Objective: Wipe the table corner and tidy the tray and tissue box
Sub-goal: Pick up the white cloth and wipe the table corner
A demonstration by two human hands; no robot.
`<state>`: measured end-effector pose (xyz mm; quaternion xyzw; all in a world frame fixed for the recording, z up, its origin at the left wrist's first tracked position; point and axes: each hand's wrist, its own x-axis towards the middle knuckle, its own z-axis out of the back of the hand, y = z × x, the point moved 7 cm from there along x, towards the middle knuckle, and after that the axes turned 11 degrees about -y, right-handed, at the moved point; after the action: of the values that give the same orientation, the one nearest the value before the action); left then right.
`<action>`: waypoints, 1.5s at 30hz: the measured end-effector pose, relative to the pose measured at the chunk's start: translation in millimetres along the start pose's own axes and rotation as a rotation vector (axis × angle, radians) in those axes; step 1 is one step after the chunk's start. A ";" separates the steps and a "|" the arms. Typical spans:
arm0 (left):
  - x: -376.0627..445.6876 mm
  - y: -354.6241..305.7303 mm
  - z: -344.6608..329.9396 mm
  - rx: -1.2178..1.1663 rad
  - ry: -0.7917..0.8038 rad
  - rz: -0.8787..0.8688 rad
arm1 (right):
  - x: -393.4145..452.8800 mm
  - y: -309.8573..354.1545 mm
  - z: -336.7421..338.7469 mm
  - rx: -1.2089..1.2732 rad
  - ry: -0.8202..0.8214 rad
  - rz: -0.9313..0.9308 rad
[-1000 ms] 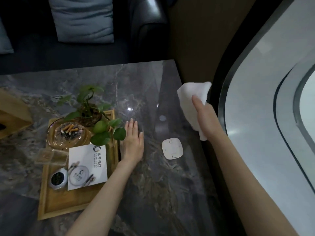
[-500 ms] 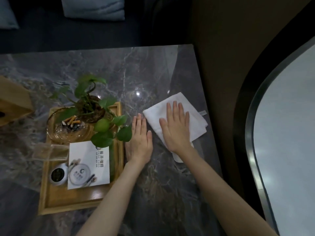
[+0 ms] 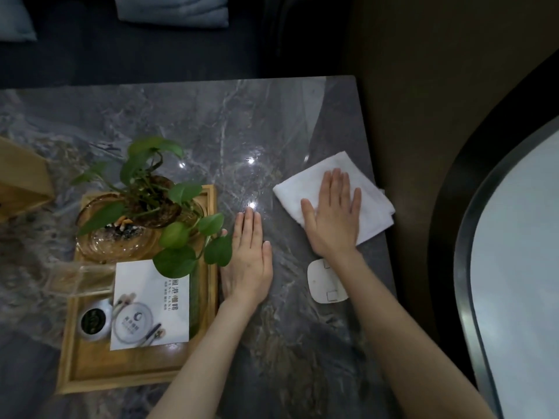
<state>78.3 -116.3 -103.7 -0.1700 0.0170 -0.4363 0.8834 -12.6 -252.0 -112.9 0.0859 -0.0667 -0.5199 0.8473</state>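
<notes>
A folded white cloth (image 3: 305, 187) lies on the grey marble table (image 3: 257, 122) near its right edge. My right hand (image 3: 332, 216) presses flat on the cloth, fingers spread. My left hand (image 3: 249, 258) rests flat on the bare marble, its side against the right rim of the wooden tray (image 3: 90, 370). The tray carries a potted green plant (image 3: 157, 189), a glass ashtray with cigarette butts (image 3: 118, 237), a printed card (image 3: 151, 300) and a small round tin (image 3: 92, 320). A wooden tissue box (image 3: 21, 179) sits at the far left, partly cut off.
A white square device (image 3: 322, 282) lies on the marble just below my right wrist. A clear plastic box (image 3: 78, 279) overlaps the tray's left rim. A dark sofa with a cushion (image 3: 172, 9) stands behind the table. A curved pale surface (image 3: 520, 267) is off to the right.
My right hand brought the cloth down from the air onto the table, then slid it right toward the edge, uncovering the white device. My left hand stayed beside the tray.
</notes>
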 end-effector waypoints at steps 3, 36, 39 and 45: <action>-0.1 -0.6 0.5 0.002 -0.013 0.001 | 20.8 -6.9 0.0 -0.027 0.025 -0.011; -6.0 8.5 -8.1 -0.006 0.044 0.092 | -36.0 28.0 0.9 0.090 0.095 0.375; -5.2 7.9 -8.7 -0.006 0.069 0.094 | -27.8 9.8 -0.7 0.071 0.086 0.289; -5.3 9.3 -9.1 -0.018 0.067 0.098 | 9.2 0.3 -1.0 0.056 0.053 0.158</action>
<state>80.5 -109.6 -115.8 -0.1623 0.0588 -0.3976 0.9012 -8.0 -260.0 -113.5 0.1177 -0.0653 -0.4467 0.8845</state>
